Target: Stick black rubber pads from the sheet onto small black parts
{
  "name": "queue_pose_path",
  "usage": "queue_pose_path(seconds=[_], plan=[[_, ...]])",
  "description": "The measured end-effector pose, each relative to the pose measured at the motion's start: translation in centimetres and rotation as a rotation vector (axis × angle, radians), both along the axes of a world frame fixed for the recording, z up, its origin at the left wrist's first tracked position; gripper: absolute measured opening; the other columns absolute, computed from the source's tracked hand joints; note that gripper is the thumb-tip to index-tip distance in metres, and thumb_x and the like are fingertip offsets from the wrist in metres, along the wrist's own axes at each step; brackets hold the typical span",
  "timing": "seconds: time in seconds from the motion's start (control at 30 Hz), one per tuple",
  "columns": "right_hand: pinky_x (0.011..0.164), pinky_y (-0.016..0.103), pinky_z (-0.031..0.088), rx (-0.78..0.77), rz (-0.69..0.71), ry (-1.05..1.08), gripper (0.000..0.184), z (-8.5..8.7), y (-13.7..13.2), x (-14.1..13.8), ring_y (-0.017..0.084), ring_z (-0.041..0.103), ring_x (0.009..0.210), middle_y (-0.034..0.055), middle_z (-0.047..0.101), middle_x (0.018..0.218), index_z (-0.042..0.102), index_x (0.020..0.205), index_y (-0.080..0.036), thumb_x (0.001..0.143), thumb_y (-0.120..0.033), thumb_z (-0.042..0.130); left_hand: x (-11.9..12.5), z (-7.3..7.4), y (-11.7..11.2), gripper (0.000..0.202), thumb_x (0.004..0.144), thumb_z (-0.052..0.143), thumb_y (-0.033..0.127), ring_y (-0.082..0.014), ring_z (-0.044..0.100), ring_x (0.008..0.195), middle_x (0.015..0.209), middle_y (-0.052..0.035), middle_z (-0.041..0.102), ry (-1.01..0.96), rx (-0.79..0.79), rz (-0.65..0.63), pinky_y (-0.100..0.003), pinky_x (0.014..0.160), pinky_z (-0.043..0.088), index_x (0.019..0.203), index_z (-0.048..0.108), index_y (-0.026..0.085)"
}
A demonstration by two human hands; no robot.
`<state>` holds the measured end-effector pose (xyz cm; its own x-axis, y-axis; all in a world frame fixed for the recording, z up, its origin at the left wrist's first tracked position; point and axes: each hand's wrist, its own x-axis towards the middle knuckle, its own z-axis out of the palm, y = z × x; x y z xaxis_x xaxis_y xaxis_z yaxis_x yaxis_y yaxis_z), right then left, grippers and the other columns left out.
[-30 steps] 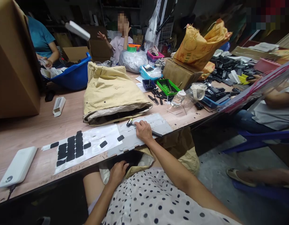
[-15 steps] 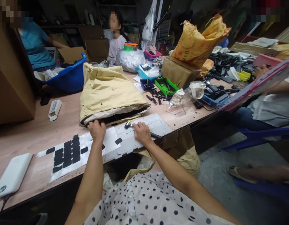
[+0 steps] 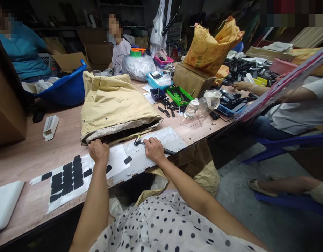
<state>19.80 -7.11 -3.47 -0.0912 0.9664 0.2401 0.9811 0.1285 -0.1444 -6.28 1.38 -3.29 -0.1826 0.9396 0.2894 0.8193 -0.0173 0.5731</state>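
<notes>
A person in a polka-dot top is sitting at a wooden workbench (image 3: 33, 154), both arms reaching forward; the left hand (image 3: 98, 151) is curling over the lower lip of a tan paper sack (image 3: 111, 105) lying on its side, fingers tucking into its dark open mouth, which is facing the person; whether it is gripping anything inside is hidden. The right hand (image 3: 154, 149) is closing loosely around a small hammer (image 3: 140, 141), whose long axis is running left to right, metal head pointing toward the sack opening, black handle trailing right beneath the palm. Under both hands a white backing sheet (image 3: 116, 161) is lying flat, with black adhesive pads (image 3: 69, 175) clustering to the left.
</notes>
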Motion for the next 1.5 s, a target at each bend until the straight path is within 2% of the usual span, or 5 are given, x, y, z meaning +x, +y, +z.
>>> queue_pose_path(seconds=[0.1, 0.33, 0.73, 1.2, 1.5], plan=[[0.077, 0.035, 0.035, 0.016, 0.003, 0.004, 0.03, -0.1, 0.0, 0.2, 0.026, 0.047, 0.095, 0.0105, 0.061, 0.1, 0.068, 0.119, -0.022, 0.096, -0.019, 0.05, 1.1, -0.4, -3.6, 0.019, 0.083, 0.056, 0.03, -0.0324, 0.059, 0.094, 0.091, -0.0105, 0.063, -0.071, -0.029, 0.057, -0.052, 0.09, 0.052, 0.095, 0.068, 0.021], [0.078, 0.034, 0.035, 0.028, -0.003, 0.009, 0.029, -0.4, 0.1, 0.4, 0.026, 0.047, 0.094, 0.0102, 0.061, 0.1, 0.069, 0.118, -0.023, 0.097, -0.021, 0.05, 4.2, -1.4, -7.9, 0.023, 0.085, 0.055, 0.028, -0.0287, 0.059, 0.097, 0.099, -0.007, 0.07, -0.078, -0.083, -0.229, -0.044, 0.089, 0.05, 0.1, 0.073, 0.026], [0.079, 0.034, 0.035, 0.012, -0.007, 0.009, 0.028, -0.2, 0.0, 0.4, 0.026, 0.047, 0.095, 0.0104, 0.061, 0.102, 0.069, 0.119, -0.023, 0.098, -0.022, 0.05, 4.6, -1.5, -7.0, 0.021, 0.084, 0.063, 0.027, -0.031, 0.057, 0.099, 0.096, -0.0079, 0.069, 0.007, -0.133, -0.217, -0.043, 0.086, 0.045, 0.1, 0.077, 0.028], [0.078, 0.034, 0.035, 0.013, -0.008, 0.013, 0.029, -0.2, 0.0, 0.5, 0.026, 0.047, 0.094, 0.0101, 0.061, 0.101, 0.069, 0.12, -0.023, 0.097, -0.021, 0.051, 3.1, -1.7, -7.0, 0.029, 0.09, 0.054, 0.036, -0.0256, 0.059, 0.1, 0.099, -0.0028, 0.076, -0.275, -0.117, -0.31, -0.04, 0.094, 0.049, 0.106, 0.076, 0.027], [0.08, 0.033, 0.038, -0.027, -0.017, 0.031, 0.032, 0.1, 0.1, 0.7, 0.026, 0.05, 0.097, 0.0101, 0.063, 0.105, 0.068, 0.125, -0.026, 0.099, -0.022, 0.05, 3.9, -1.9, -6.9, 0.017, 0.084, 0.068, 0.031, -0.0283, 0.059, 0.098, 0.097, -0.0051, 0.073, -0.009, -0.077, -0.343, -0.042, 0.087, 0.046, 0.097, 0.078, 0.029]])
